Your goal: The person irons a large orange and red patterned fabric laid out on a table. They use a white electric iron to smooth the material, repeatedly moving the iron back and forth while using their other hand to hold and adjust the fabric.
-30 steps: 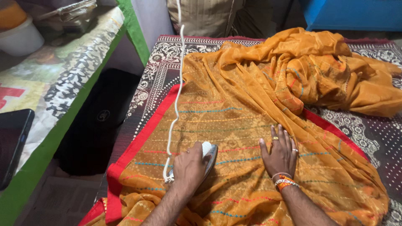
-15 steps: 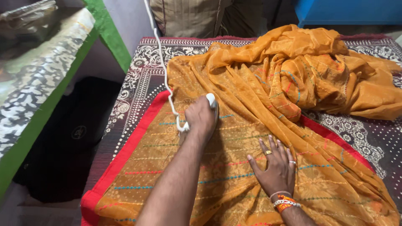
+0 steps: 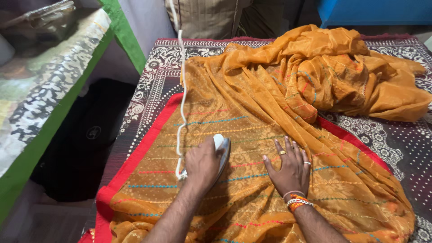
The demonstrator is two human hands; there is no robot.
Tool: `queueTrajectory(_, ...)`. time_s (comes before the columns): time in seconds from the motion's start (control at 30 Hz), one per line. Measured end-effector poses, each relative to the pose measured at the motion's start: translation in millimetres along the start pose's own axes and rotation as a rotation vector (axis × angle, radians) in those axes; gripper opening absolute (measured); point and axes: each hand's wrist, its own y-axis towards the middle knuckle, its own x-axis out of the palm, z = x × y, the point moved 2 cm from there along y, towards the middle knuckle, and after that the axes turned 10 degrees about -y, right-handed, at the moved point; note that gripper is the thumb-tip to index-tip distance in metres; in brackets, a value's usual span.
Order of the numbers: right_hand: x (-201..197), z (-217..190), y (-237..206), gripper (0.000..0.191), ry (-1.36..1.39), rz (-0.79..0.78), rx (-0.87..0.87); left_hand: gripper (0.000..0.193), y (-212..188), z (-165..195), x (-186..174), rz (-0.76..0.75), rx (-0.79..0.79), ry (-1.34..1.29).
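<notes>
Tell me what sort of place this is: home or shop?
Probably a home ironing spot, though a small shop can't be ruled out. The left hand grips a corded iron on orange fabric spread over a patterned cloth, the right hand flat beside it.

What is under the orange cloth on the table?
Under the orange cloth a red cloth shows at the edges, over a patterned dark cover. The table itself is hidden. On the orange cloth sit the iron and right hand.

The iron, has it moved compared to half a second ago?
Yes. The iron has slid back toward the person, away from the bunched orange cloth, and now sits beside the flat right hand.
</notes>
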Motion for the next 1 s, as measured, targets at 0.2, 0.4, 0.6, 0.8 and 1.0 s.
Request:
queueTrajectory(0.2, 4, 1, -2, 0.068, -0.033, -0.022, 0.016, 0.032, 84, 11, 28, 0.214, 0.088, 0.009)
queueTrajectory(0.4, 5, 1, 1, 0.066, -0.007, 0.011, -0.005, 0.046, 124, 35, 26, 0.024, 0.181, 0.001)
queueTrajectory(0.6, 4, 2, -2, 0.061, 0.01, 0.032, 0.0, 0.033, 12, 38, -28, -0.292, 0.301, -0.005)
queueTrajectory(0.8, 6, 4, -4, 0.057, 0.026, 0.049, -0.003, 0.036, -69, 18, -83, -0.431, 0.181, 0.059)
queueTrajectory(1.0, 6, 4, -2, 0.057, 0.009, 0.023, 0.002, 0.039, -48, 16, -40, -0.291, 0.124, 0.061)
